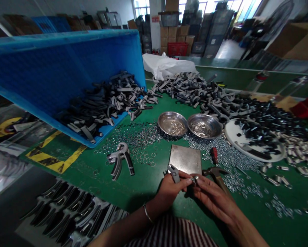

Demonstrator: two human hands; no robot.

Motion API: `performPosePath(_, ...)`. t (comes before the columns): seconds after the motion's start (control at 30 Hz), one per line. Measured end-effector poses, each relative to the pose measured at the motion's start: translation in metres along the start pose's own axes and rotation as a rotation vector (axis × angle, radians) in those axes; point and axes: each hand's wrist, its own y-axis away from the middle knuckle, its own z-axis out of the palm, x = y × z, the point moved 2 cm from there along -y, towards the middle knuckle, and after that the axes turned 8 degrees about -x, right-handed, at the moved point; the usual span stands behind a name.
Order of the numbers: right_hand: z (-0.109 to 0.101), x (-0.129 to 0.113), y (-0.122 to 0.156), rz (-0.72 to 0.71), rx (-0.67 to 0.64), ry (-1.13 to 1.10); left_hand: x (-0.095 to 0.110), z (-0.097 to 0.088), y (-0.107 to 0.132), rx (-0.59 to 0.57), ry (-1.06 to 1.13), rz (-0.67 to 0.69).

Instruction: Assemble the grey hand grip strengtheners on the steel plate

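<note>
My left hand (170,188) is closed around a grey plastic grip part (174,172) that sticks up from its fingers. My right hand (212,195) pinches a small metal piece (195,179) against the left thumb. Both hands hover over the green table, just in front of a square steel plate (185,158). A hammer (217,174) lies right beside my right hand, and a red-handled tool (214,154) rests by the plate. An assembled hand gripper (120,161) lies to the left on the table.
A tilted blue crate (53,68) holds several grey handle parts (102,106). More parts pile up at the back (192,91). Two steel bowls (172,123) (204,125) hold small hardware. Loose metal rings (141,137) cover the table. A white disc (254,142) carries black pieces. Finished grippers (66,212) lie at lower left.
</note>
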Motion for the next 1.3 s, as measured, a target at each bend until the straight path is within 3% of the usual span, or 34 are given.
performPosePath(0.1,-0.010,-0.006,0.005,0.005,0.027,0.081,0.000,-0.004,0.003,-0.058,-0.149,0.005)
performPosePath(0.2,-0.017,-0.023,0.007,-0.146,0.183,0.348,0.011,-0.010,0.010,-0.087,-0.393,-0.016)
performPosePath(0.27,-0.012,-0.033,0.005,-0.260,0.261,0.446,0.018,-0.007,0.016,-0.314,-0.362,-0.165)
performPosePath(0.33,0.002,-0.035,-0.001,-0.315,0.240,0.451,0.023,-0.001,0.021,-0.650,-0.169,-0.340)
performPosePath(0.37,0.010,-0.033,-0.004,-0.320,0.201,0.460,0.025,0.000,0.021,-0.762,-0.084,-0.383)
performPosePath(0.4,0.019,-0.030,-0.007,-0.319,0.160,0.486,0.026,0.000,0.020,-0.796,-0.044,-0.386)
performPosePath(0.43,0.025,-0.025,-0.009,-0.318,0.129,0.529,0.026,-0.003,0.016,-0.754,-0.055,-0.352)
performPosePath(0.5,0.031,-0.018,-0.009,-0.345,0.142,0.624,0.026,-0.015,0.009,-0.538,-0.184,-0.237)
performPosePath(0.6,0.020,-0.014,-0.003,-0.395,0.295,0.653,0.032,-0.037,0.009,-0.222,-0.460,-0.042)
performPosePath(0.67,0.009,-0.015,0.002,-0.388,0.378,0.622,0.042,-0.046,0.013,-0.134,-0.581,0.070)
performPosePath(0.73,0.005,-0.015,0.005,-0.363,0.392,0.588,0.048,-0.049,0.016,-0.146,-0.551,0.103)
performPosePath(0.87,0.015,-0.014,0.004,-0.349,0.356,0.522,0.040,-0.038,0.008,-0.231,-0.260,-0.041)
performPosePath(1.1,0.031,0.002,-0.002,-0.439,0.448,0.526,0.007,-0.012,-0.008,-0.105,0.003,0.006)
performPosePath(1.3,0.029,0.000,-0.003,-0.485,0.480,0.492,-0.003,-0.008,-0.011,-0.063,0.172,0.047)
